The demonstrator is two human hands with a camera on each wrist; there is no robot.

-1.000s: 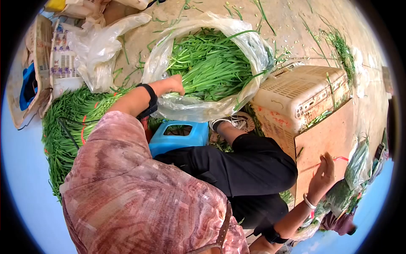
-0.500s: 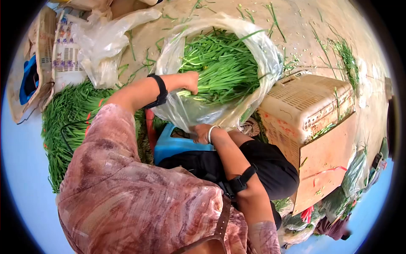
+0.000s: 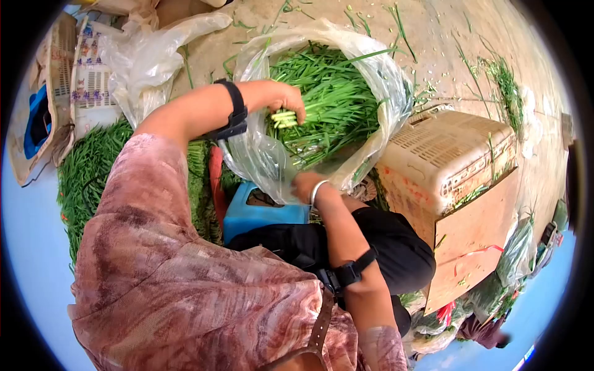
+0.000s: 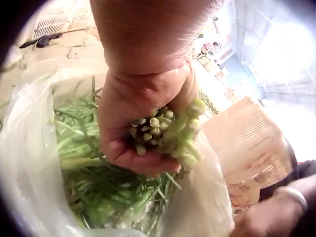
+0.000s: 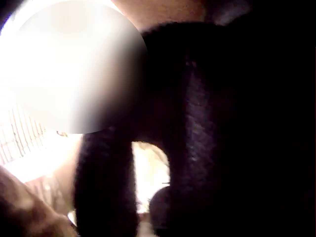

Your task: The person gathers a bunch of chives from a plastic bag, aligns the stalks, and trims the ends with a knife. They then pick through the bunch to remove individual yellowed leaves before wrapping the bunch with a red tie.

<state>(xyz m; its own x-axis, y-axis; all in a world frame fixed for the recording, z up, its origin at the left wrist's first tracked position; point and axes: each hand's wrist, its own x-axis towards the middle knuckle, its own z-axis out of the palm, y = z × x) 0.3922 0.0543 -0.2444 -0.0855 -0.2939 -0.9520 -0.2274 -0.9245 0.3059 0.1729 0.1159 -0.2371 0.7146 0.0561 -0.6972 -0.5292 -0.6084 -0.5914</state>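
Stalks [image 3: 284, 119] fill the left hand [image 3: 287, 101], fingers curled round them over the open bag [image 3: 385, 80] — handling that bunch seems the step, calling for a firm hold. The right hand [image 3: 304, 185], by the bag's rim, is too blurred to tell its fingers' state — only the left wrist view shows the stalks' ends face-on.
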